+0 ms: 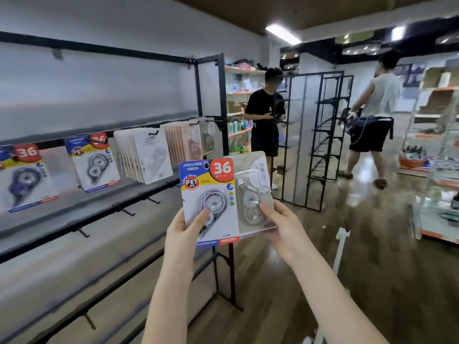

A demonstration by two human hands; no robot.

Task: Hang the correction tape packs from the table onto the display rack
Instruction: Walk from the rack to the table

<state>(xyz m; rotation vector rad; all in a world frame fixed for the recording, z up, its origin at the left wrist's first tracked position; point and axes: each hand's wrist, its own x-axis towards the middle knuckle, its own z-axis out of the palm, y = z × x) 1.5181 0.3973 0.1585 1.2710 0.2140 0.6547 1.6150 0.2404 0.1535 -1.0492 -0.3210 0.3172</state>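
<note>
My left hand (185, 232) grips a blue, yellow and red correction tape pack marked 36 (210, 194) by its lower left, thumb on the front. My right hand (283, 227) pinches a pale grey correction tape pack (253, 184) by its lower edge, partly tucked behind the blue one. Both packs are held upright in front of the black display rack (211, 95). On the rack's upper rail hang blue 36 packs (93, 161), a stack of white packs (145, 155) and a stack of pinkish packs (183, 142). The table is out of view.
Bare black hooks (151, 199) stick out from the lower rails. A second black frame rack (323, 142) stands further right. Two people (265, 115) stand and walk on the wooden floor behind it. Shelves with goods line the right side (437, 150).
</note>
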